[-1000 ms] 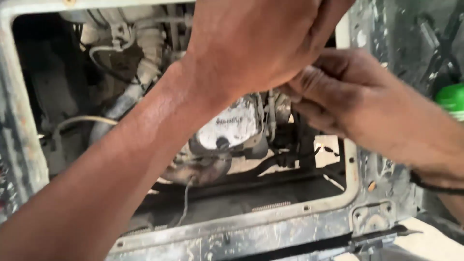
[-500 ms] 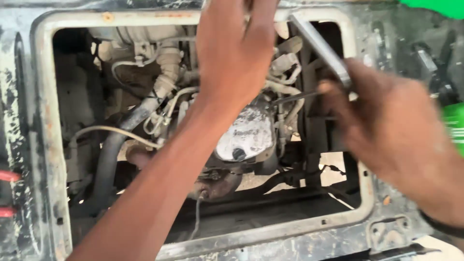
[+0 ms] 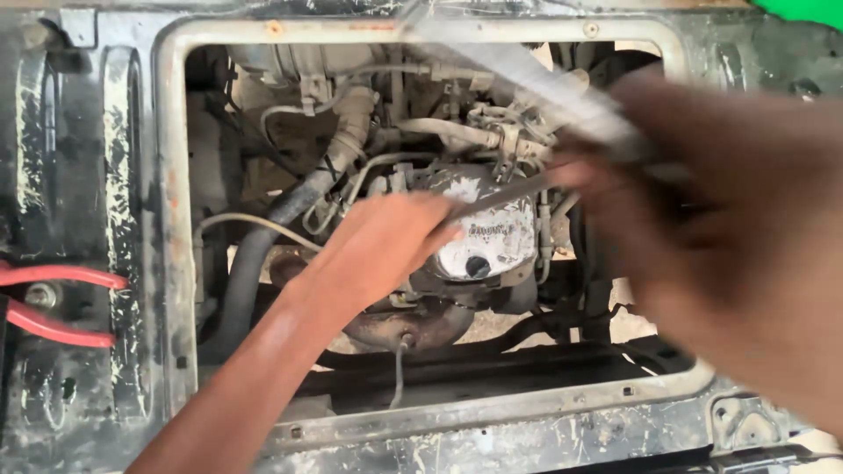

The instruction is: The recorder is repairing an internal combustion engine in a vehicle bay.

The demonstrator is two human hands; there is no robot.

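Reaching through the frame opening (image 3: 176,263), the left hand (image 3: 386,241) is resting loosely open, gripping nothing, beside the engine cover (image 3: 487,233), while the blurred right hand (image 3: 702,219) is closing on a long metal tool (image 3: 544,83); steadying it is advisable.

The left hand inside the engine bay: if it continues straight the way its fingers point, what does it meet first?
The left hand points right, toward the rounded silver metal engine cover. That cover would probably come first; a thin dark rod lies close above, though depth is unclear.
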